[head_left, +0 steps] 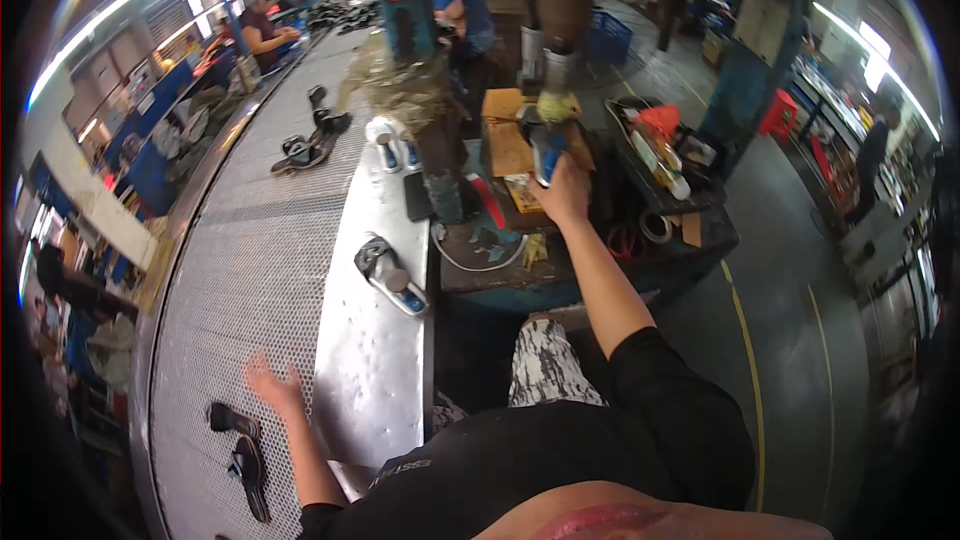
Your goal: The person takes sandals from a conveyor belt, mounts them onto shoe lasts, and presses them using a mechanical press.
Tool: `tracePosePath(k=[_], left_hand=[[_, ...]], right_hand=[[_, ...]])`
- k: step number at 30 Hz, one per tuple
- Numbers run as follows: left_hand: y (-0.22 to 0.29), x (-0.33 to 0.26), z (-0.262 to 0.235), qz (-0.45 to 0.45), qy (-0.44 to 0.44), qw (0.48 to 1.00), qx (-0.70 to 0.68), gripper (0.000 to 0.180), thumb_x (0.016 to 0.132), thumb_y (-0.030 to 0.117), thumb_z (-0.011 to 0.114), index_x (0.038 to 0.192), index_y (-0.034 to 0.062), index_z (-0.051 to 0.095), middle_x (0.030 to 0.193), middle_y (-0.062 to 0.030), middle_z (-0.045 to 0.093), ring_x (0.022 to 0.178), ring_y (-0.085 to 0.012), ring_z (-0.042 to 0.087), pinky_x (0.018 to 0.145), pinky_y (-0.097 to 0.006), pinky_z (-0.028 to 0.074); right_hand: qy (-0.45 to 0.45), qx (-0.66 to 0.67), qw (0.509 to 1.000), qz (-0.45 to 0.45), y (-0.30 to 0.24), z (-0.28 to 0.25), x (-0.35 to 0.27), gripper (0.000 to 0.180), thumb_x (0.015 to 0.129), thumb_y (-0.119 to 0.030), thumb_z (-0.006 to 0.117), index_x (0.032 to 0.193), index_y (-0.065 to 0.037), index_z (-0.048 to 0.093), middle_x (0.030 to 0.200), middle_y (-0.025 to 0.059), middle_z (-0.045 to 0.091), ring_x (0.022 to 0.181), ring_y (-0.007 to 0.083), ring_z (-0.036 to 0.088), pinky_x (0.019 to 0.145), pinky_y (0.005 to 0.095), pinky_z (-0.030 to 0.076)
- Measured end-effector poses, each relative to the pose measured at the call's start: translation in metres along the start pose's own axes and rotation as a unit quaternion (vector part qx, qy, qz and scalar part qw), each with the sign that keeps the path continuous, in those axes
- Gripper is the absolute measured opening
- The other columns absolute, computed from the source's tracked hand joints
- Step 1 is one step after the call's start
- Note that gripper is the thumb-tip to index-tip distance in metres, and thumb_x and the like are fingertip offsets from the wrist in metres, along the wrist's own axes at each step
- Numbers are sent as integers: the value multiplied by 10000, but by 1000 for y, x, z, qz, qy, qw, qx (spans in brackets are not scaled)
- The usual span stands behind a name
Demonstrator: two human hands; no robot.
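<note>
My right hand [563,190] reaches forward beneath the press head [558,105]. Its fingers are closed round a dark sandal [545,152] with blue and white parts, held over the machine's bed. My left hand [274,386] is held out over the mesh conveyor [265,270], its fingers spread and holding nothing. Nearest to it are dark sandals [248,475] lying on the mesh. On the metal shelf [365,380] between my hands lies a black-strapped sandal [390,275] with a blue and white end. White shoe-shaped pieces [392,145] stand at the shelf's far end.
Black sandals [310,145] lie farther up the conveyor. A tray [665,155] of bottles and a red bag stands right of the press, above a tape roll [656,228]. The press's blue posts [738,105] flank the work spot. A co-worker [265,25] sits across the conveyor.
</note>
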State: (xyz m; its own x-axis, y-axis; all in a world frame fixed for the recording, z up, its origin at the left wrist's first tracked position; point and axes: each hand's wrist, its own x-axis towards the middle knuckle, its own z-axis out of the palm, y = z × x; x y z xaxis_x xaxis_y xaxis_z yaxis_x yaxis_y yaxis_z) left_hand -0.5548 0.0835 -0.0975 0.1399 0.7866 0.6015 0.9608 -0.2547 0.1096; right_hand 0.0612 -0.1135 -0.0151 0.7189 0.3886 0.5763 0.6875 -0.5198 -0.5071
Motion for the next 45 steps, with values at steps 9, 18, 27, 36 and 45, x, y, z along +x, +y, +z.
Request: tracePosePath(k=[9,18,27,36,45], left_hand=[[-92,-25,2,-280,-164,910,257,523,967,517,485,1399,223,514,1490,-140,413,1389,-297,369,1063,-643,302],[-128,8,10,-208,-16,939,274,620,930,418,577,1431,82,436,1198,-248,592,1076,-411,584,887,-500,491],[-182,-11,67,-71,-102,992,-18,664,811,133,663,1433,56,445,1251,-265,587,1089,-432,584,948,-480,465],[-17,-30,-37,-258,-187,718,-619,929,672,49,834,1462,27,346,955,-86,631,791,-178,636,709,-285,533],[132,-117,-130,-157,-482,97,-856,484,875,57,683,1299,-9,460,1266,-207,614,1156,-297,625,979,-408,504]], right_hand=[[-35,36,999,-1,3,12,16,710,810,-296,726,1324,66,396,1281,267,519,1213,398,518,1006,462,450],[-61,22,998,24,-1,11,14,736,807,-277,730,1351,62,368,1314,261,504,1244,388,501,1032,462,435],[-113,-30,992,56,-32,32,3,708,756,-380,773,1244,23,454,1164,254,596,1076,418,596,907,495,492],[42,141,989,-28,-11,-12,-96,604,729,-276,846,1218,-21,600,1133,197,630,1035,377,614,907,416,479],[-183,471,855,-117,-217,-90,-309,428,753,21,663,1104,-30,422,1391,175,516,1319,296,430,1141,441,249]])
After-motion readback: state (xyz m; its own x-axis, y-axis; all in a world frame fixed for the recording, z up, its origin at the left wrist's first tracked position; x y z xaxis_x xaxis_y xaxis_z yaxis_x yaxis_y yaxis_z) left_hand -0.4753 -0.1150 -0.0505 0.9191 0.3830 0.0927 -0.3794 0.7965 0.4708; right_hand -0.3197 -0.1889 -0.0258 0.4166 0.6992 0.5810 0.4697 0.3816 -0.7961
